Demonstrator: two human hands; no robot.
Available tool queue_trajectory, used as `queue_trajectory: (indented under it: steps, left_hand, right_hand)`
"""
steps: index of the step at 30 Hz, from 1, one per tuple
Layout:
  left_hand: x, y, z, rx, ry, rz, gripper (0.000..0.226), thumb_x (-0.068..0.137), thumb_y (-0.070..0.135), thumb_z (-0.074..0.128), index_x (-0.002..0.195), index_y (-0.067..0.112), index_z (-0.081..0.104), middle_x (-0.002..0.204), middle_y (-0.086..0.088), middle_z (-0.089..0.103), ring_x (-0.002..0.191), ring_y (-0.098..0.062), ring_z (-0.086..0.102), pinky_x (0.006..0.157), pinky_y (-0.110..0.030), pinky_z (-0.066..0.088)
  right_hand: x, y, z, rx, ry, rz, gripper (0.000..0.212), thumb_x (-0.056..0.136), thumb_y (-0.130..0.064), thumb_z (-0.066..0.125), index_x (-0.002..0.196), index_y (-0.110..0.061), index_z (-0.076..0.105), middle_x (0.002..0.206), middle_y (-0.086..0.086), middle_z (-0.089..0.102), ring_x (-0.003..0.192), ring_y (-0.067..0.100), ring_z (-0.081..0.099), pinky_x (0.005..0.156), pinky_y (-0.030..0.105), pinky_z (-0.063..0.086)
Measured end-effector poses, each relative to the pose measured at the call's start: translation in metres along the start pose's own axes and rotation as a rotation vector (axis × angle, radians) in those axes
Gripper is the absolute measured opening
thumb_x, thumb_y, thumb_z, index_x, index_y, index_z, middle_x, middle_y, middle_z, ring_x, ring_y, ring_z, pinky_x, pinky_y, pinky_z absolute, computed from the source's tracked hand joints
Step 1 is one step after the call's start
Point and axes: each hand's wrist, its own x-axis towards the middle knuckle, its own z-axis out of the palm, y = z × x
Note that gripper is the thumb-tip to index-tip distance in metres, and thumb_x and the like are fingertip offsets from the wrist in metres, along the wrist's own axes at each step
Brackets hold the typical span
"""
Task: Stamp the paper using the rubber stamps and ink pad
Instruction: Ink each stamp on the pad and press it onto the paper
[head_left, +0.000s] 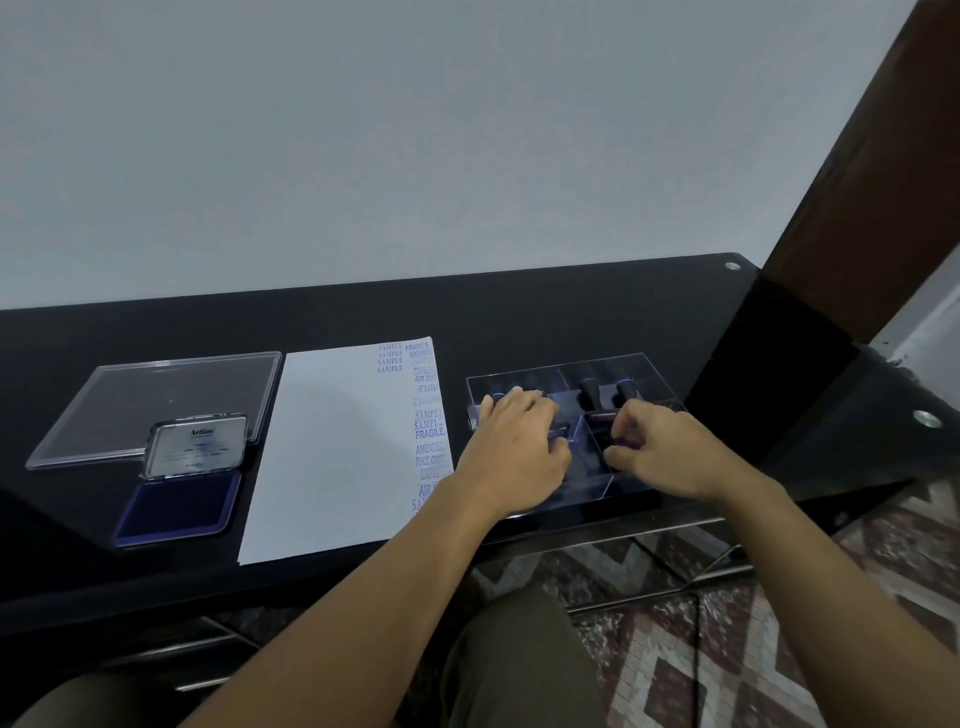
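Squarely ahead on the black glass desk (519, 312) lies the sheet of paper (337, 441), with blue stamped words (428, 431) such as SAMPLE, FRAGILE and AMENDED running down its right edge. At 9 o'clock from the sheet sits the open ink pad (179, 504), its blue face up and its hinged cover (200, 447) standing up at the far side. Behind it lies a clear plastic lid (171, 395), flat on the desk.

At 3 o'clock from the sheet stands a clear compartment tray (660, 379), and both hands are inside it. The left hand (514, 447) lies over the tray's left compartments with its fingers stretched toward 12 o'clock. A purplish stamp edge shows beside its thumb, but whether the hand grips it cannot be told. The right hand (660, 452) has curled fingers and thumb pinching a dark stamp (623, 444) in the near right compartment. Two more rubber stamps (589, 391) stand upright in the far right compartment.
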Motion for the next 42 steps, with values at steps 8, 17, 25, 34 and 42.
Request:
queue_trajectory:
  steps: [8,17,25,34,42]
  left_hand:
    - [-0.004,-0.008,-0.006,0.001,0.043,-0.012,0.035,0.097,0.025,0.046,0.130,0.015,0.055,0.140,0.002,0.048,0.135,-0.013,0.034,0.119,-0.042,0.011]
    - [-0.006,-0.033,-0.027,-0.012,0.090,-0.113,0.035,0.098,0.025,0.046,0.131,0.016,0.053,0.138,0.004,0.049,0.136,-0.017,0.035,0.114,-0.038,0.023]
    - [-0.015,-0.042,-0.031,0.051,0.108,-0.125,0.030,0.096,0.026,0.048,0.123,0.015,0.057,0.127,0.004,0.053,0.121,-0.016,0.043,0.105,-0.034,0.026]
    - [-0.027,-0.050,-0.019,0.025,0.098,-0.159,0.036,0.098,0.029,0.046,0.132,0.017,0.052,0.135,0.004,0.046,0.127,-0.015,0.037,0.107,-0.035,0.025]
    - [-0.028,-0.055,-0.011,0.006,0.068,-0.170,0.045,0.099,0.034,0.042,0.142,0.021,0.043,0.148,0.005,0.041,0.136,-0.016,0.034,0.115,-0.048,0.027]
  right_hand:
    - [0.001,0.000,-0.003,0.017,0.002,0.031,0.013,0.090,-0.026,0.063,0.080,-0.031,0.058,0.087,-0.008,0.067,0.081,0.006,0.060,0.066,0.025,0.043]
    - [0.001,-0.029,-0.008,0.072,0.243,0.005,0.015,0.094,-0.022,0.052,0.082,-0.024,0.059,0.082,-0.006,0.065,0.076,0.010,0.058,0.062,0.029,0.045]
    - [0.008,-0.082,0.011,0.031,0.153,-0.059,0.015,0.090,-0.023,0.052,0.079,-0.026,0.063,0.083,-0.004,0.067,0.084,0.021,0.062,0.073,0.040,0.056]
    - [0.002,-0.095,0.034,-0.193,0.087,0.025,0.024,0.092,-0.037,0.064,0.100,-0.014,0.060,0.097,0.005,0.057,0.098,0.030,0.061,0.079,0.037,0.049]
    - [0.005,-0.102,0.042,-0.264,0.099,0.051,0.026,0.092,-0.037,0.066,0.097,-0.018,0.050,0.098,0.004,0.063,0.092,0.025,0.065,0.073,0.036,0.048]
